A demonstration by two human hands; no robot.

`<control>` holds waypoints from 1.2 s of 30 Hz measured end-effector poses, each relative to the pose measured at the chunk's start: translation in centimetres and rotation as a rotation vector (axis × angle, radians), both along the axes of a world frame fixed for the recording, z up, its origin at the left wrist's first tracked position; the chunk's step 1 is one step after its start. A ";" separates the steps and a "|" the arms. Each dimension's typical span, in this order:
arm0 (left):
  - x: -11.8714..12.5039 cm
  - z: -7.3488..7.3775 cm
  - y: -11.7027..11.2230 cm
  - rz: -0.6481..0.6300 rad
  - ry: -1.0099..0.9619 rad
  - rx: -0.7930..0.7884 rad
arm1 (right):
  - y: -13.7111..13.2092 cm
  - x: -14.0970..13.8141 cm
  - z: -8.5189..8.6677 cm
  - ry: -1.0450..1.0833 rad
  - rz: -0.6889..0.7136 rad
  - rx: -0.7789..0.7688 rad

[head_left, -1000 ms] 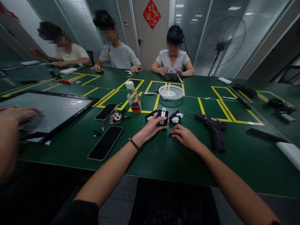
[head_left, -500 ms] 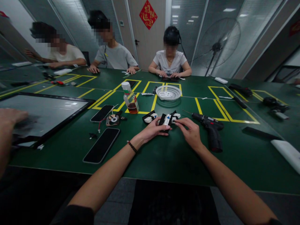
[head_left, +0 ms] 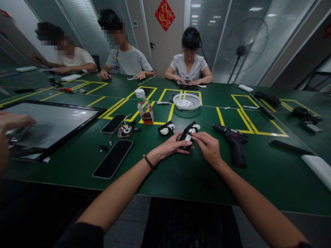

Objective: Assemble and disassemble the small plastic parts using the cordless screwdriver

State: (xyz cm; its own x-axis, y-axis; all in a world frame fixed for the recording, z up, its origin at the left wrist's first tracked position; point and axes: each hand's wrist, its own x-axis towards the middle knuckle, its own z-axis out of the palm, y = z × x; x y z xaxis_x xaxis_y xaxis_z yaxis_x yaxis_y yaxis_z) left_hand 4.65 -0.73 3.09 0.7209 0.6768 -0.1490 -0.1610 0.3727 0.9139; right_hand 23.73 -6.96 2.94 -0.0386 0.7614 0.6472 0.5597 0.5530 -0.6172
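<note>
My left hand (head_left: 173, 145) grips a small black piece with a white part on it (head_left: 184, 142), thumb across its front. The fingers of my right hand (head_left: 210, 146) are pinched at the piece's right side; whatever is between their tips is too small to make out. Just behind, another black-and-white piece (head_left: 196, 126) partly overlaps the held one in view. A similar black-and-white piece (head_left: 167, 128) lies on the green table to the left. On the right rests a black cordless drill (head_left: 235, 144), its bit pointing up and left.
Left of my hands lie two phones (head_left: 113, 159), a small motor-like part with wires (head_left: 126, 131) and a bottle of brown liquid (head_left: 146, 110). A white basket (head_left: 187, 102) stands farther back. Another person's hand (head_left: 15, 121) is over a large framed panel (head_left: 64, 115). Several people sit opposite.
The held piece has turned and tilted in my left hand, shifting a little right toward the piece behind it. My right fingers remain pinched close to it. The neighbour's hand has moved slightly right.
</note>
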 end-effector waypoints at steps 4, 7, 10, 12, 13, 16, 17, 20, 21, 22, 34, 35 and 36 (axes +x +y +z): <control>-0.1 0.2 -0.1 -0.037 0.012 -0.005 | -0.1 -0.2 -0.1 0.016 -0.007 -0.016; -0.1 0.3 -0.1 -0.050 0.016 0.003 | -0.1 -0.3 -0.2 0.045 -0.002 -0.024; -0.1 0.3 0.0 -0.070 0.024 0.005 | -0.2 -0.4 -0.2 0.062 0.003 -0.030; -0.2 0.3 0.0 -0.082 0.028 0.002 | -0.2 -0.4 -0.2 0.070 -0.002 -0.032; -0.2 0.4 0.0 -0.086 0.029 0.001 | -0.2 -0.4 -0.2 0.075 -0.005 -0.031; -0.3 0.5 -0.1 -0.097 0.031 0.008 | -0.3 -0.5 -0.2 0.083 -0.007 -0.032; -0.4 0.5 -0.1 -0.099 0.030 0.010 | -0.3 -0.5 -0.2 0.080 -0.005 -0.034; -0.4 0.6 -0.1 -0.092 0.022 0.008 | -0.3 -0.4 -0.3 0.070 0.000 -0.039; -0.4 0.5 -0.1 -0.089 0.019 0.005 | -0.3 -0.4 -0.3 0.066 0.001 -0.039; -0.4 0.5 -0.1 -0.088 0.016 0.004 | -0.3 -0.4 -0.4 0.061 0.002 -0.040; -0.5 0.3 0.3 -0.051 0.019 0.026 | 0.0 -0.1 -0.6 -0.008 0.047 -0.038; -0.5 0.3 0.3 -0.051 0.018 0.029 | 0.1 0.0 -0.7 -0.018 0.052 -0.031; -0.6 0.3 0.3 -0.054 0.017 0.034 | 0.1 0.1 -0.7 -0.030 0.053 -0.023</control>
State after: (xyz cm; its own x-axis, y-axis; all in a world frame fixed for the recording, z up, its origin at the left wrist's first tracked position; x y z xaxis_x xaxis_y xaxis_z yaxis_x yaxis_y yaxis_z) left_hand 4.10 -0.39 3.37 0.7540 0.6419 -0.1394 -0.1256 0.3491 0.9286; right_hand 23.78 -6.87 2.23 -0.0985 0.7725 0.6274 0.5480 0.5683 -0.6138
